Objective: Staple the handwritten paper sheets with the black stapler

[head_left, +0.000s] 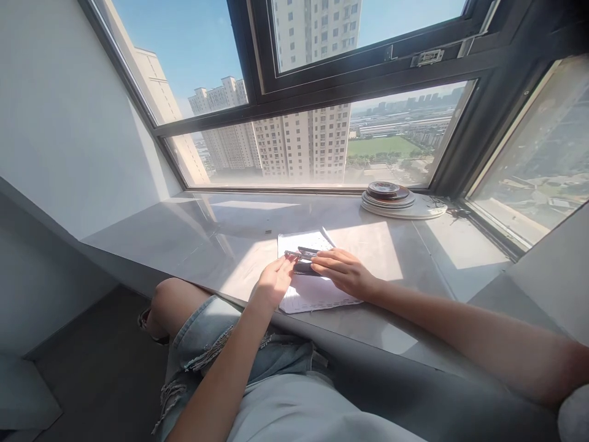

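A black-and-silver stapler [302, 267], its parts apart, is between my hands over a small stack of white paper [317, 294]. My left hand [276, 279] pinches the silver end at the left with its fingertips. From the right, my right hand [343, 270] grips the stapler's body, fingers closed over the dark parts. The paper lies on the window sill, with printed lines near its front edge. Fine details between the fingers are too small to make out.
The pale stone sill [151, 239] runs below a dark-framed window. A stack of round plates or lids [391, 197] stands at the back right. A tiny dark piece [268, 231] lies behind the paper. My knee [177, 301] rests against the sill's front edge.
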`<state>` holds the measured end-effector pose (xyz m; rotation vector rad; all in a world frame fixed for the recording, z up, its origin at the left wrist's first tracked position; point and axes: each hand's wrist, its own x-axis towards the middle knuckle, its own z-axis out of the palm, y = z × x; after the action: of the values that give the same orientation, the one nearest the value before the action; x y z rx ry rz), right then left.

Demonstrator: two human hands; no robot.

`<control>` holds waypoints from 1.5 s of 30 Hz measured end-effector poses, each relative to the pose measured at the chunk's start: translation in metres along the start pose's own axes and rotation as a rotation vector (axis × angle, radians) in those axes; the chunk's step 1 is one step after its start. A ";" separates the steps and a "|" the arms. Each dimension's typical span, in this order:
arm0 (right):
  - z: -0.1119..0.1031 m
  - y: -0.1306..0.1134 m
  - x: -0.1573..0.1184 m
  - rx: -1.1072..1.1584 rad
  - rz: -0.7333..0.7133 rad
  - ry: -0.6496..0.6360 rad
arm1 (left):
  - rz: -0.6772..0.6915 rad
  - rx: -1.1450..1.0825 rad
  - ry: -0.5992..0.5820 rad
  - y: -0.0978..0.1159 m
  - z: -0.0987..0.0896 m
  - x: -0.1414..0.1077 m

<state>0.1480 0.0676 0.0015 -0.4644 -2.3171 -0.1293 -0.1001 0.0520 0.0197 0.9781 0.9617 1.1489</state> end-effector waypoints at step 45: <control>-0.011 -0.039 0.038 0.145 0.039 0.417 | 0.456 0.209 -0.058 0.024 0.047 -0.055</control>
<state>0.1164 0.0396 0.0375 -0.3685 -1.8924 -0.0340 -0.0702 -0.0045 0.0609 1.4427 0.8456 1.4034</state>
